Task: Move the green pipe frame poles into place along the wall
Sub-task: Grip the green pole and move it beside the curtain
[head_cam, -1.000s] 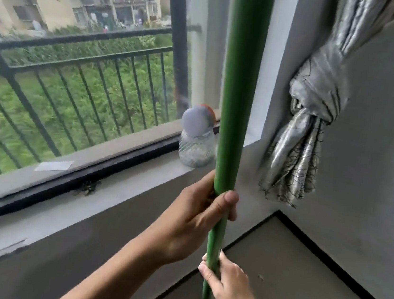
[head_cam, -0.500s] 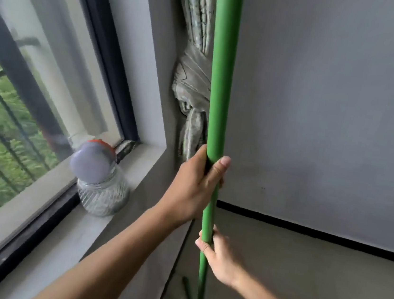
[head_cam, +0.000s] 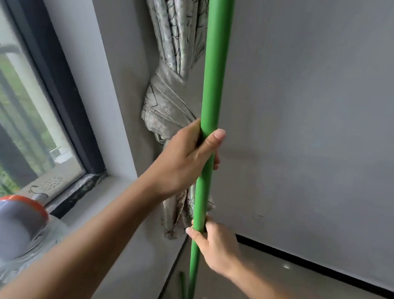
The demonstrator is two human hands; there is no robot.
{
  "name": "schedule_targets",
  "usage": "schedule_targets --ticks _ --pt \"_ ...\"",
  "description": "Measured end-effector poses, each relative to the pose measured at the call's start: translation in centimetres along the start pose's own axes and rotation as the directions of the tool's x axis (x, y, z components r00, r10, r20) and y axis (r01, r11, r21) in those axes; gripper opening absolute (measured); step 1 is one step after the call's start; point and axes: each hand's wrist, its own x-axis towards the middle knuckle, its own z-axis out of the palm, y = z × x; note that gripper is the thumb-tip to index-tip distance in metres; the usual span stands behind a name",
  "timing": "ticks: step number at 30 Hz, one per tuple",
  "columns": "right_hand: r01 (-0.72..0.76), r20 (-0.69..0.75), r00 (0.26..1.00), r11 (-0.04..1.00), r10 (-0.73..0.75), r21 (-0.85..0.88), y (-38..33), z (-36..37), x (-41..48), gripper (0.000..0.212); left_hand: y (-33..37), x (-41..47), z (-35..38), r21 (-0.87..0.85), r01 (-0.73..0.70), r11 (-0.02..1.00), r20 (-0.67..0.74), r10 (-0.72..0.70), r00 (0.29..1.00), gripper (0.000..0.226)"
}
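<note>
A long green pole (head_cam: 214, 59) stands nearly upright in the middle of the view, running from the top edge down toward the floor. My left hand (head_cam: 186, 159) is wrapped around it at mid height, thumb across the front. My right hand (head_cam: 216, 247) grips it lower down, from the right side. A thinner green pole piece (head_cam: 183, 294) shows near the floor just left of the main pole. The pole's top and foot are out of view.
A knotted grey patterned curtain (head_cam: 170, 91) hangs in the corner right behind the pole. The grey wall (head_cam: 317, 127) with a black skirting line (head_cam: 325, 269) is to the right. A glass jar with a grey lid (head_cam: 11, 228) sits on the window sill (head_cam: 110, 203) at left.
The view has swung right from the window toward the corner and wall. The pole has moved with both hands closer to the curtain and wall; both grips stay the same.
</note>
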Motion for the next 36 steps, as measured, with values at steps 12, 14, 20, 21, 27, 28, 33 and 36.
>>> schedule_targets --ticks 12,14,20,21,27,28,33,36 --pt "-0.173 -0.081 0.982 0.985 0.171 -0.021 6.8 -3.4 15.9 0.031 -8.0 16.0 5.0 0.016 0.116 0.993 0.045 -0.116 0.992 0.035" --pt "-0.193 -0.098 0.977 0.981 0.19 -0.029 7.1 -3.5 18.2 0.033 -9.5 18.3 5.0 0.016 0.12 0.993 0.069 -0.121 0.99 0.029" --pt "-0.283 -0.11 0.953 0.959 0.282 0.0 7.5 -3.7 25.6 0.034 -12.9 25.2 4.2 0.007 0.182 0.983 0.153 -0.181 0.972 0.02" --pt "-0.299 -0.109 0.948 0.954 0.298 0.012 7.5 -3.8 26.7 0.034 -13.2 26.1 4.1 -0.006 0.207 0.978 0.141 -0.204 0.969 0.018" --pt "-0.339 -0.117 0.935 0.941 0.335 -0.012 7.3 -4.5 32.1 0.037 -14.0 30.3 4.1 -0.115 0.268 0.957 -0.019 -0.272 0.962 0.018" --pt "-0.333 -0.112 0.938 0.943 0.328 -0.025 7.3 -4.7 32.7 0.038 -14.0 30.9 4.1 -0.123 0.27 0.955 -0.041 -0.277 0.96 0.019" --pt "-0.259 -0.059 0.965 0.964 0.255 -0.065 7.3 -4.9 34.6 0.042 -14.5 32.2 3.8 -0.003 0.246 0.969 -0.178 -0.243 0.954 0.019" --pt "-0.195 -0.002 0.981 0.978 0.196 -0.073 7.4 -4.6 34.8 0.042 -14.8 31.7 3.3 0.131 0.225 0.965 -0.227 -0.192 0.955 0.018"
